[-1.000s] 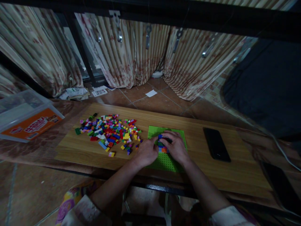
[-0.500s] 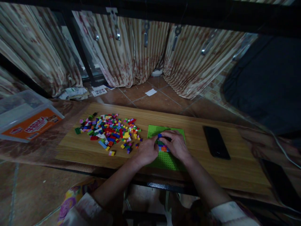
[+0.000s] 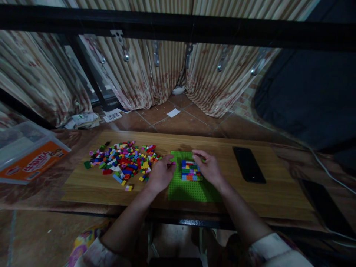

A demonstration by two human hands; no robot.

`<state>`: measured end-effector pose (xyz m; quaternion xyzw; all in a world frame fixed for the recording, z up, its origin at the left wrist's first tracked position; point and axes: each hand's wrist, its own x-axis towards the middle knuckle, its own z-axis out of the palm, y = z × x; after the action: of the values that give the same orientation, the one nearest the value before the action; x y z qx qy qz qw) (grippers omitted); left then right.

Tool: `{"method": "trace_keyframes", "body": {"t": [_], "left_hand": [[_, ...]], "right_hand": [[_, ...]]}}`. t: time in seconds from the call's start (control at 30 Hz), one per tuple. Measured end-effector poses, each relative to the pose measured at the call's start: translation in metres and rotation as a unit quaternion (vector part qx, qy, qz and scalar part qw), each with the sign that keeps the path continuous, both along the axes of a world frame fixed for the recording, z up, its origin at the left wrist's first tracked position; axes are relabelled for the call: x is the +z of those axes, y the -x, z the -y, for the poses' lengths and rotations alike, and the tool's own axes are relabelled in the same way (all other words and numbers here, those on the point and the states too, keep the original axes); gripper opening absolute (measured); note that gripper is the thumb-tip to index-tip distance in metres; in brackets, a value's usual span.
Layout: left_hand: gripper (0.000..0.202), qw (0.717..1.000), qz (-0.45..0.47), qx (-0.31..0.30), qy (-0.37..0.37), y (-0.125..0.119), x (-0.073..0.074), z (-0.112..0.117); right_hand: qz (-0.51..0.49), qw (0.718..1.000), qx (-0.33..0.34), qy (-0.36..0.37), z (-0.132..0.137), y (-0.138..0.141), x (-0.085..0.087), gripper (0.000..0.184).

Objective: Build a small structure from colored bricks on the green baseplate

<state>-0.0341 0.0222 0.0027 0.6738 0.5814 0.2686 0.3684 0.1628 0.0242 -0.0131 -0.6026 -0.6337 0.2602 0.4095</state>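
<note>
My left hand point(image 3: 161, 173) hovers over the left edge of the green baseplate point(image 3: 178, 193), thumb and fingers pinched on a small pink toy brick point(image 3: 173, 163). On the baseplate stands a low rectangular block of many-coloured toy bricks point(image 3: 190, 171), with white, red, blue, yellow and orange showing. My right hand point(image 3: 209, 168) is at the right side of this block, fingers curved and a little apart, with nothing visible between them. It covers part of the block's right side.
A heap of loose toy bricks point(image 3: 125, 159) spreads over the left of the wooden board point(image 3: 91, 189). To the right lies a black phone point(image 3: 249, 165). A clear plastic box with an orange label point(image 3: 33, 161) stands at far left, and another dark flat object point(image 3: 328, 205) at far right.
My hands have moved apart, uncovering the brick block. The left moved left and now shows a pink brick; the right drew back to the block's right side. The view has tilted slightly.
</note>
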Motion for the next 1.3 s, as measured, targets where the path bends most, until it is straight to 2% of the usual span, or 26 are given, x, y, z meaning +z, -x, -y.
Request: {"method": "trace_keyframes", "body": {"t": [0.07, 0.17, 0.27, 0.37, 0.47, 0.57, 0.73, 0.83, 0.97, 1.3], "left_hand": [[0.036, 0.999, 0.032, 0.004, -0.004, 0.001, -0.002, -0.002], [0.036, 0.998, 0.057, -0.014, -0.017, -0.001, -0.002, -0.001], [0.042, 0.996, 0.052, -0.032, -0.060, -0.006, 0.000, 0.002], [0.046, 0.993, 0.031, -0.058, -0.101, -0.011, 0.002, 0.005], [0.047, 0.991, 0.020, -0.068, -0.118, -0.015, 0.003, 0.007], [0.045, 0.991, 0.023, -0.047, -0.124, -0.017, 0.005, 0.007], [0.039, 0.993, -0.046, -0.012, -0.105, -0.013, 0.004, 0.003], [0.036, 0.993, -0.057, -0.032, -0.094, -0.012, 0.000, 0.000], [0.038, 0.991, -0.061, -0.064, -0.099, -0.016, -0.004, -0.001], [0.043, 0.974, -0.126, -0.130, -0.135, -0.023, -0.007, 0.002]], "right_hand": [[-0.038, 0.999, 0.010, -0.007, 0.002, 0.000, 0.007, 0.026], [-0.047, 0.996, 0.072, -0.006, 0.008, 0.006, 0.018, 0.024], [-0.014, 0.991, 0.135, -0.017, 0.015, 0.016, 0.024, 0.022], [0.033, 0.986, 0.157, -0.037, 0.019, 0.024, 0.025, 0.018], [0.055, 0.986, 0.150, -0.056, 0.021, 0.025, 0.027, 0.013], [0.046, 0.989, 0.128, -0.063, 0.018, 0.017, 0.027, 0.015], [-0.015, 0.999, 0.040, -0.004, 0.005, -0.007, 0.012, 0.014], [-0.014, 0.999, 0.033, 0.027, 0.000, -0.008, -0.001, 0.013], [0.005, 0.999, 0.033, 0.015, -0.001, 0.000, -0.011, 0.010], [0.020, 0.999, 0.045, 0.016, -0.005, 0.000, -0.014, 0.009]]}}
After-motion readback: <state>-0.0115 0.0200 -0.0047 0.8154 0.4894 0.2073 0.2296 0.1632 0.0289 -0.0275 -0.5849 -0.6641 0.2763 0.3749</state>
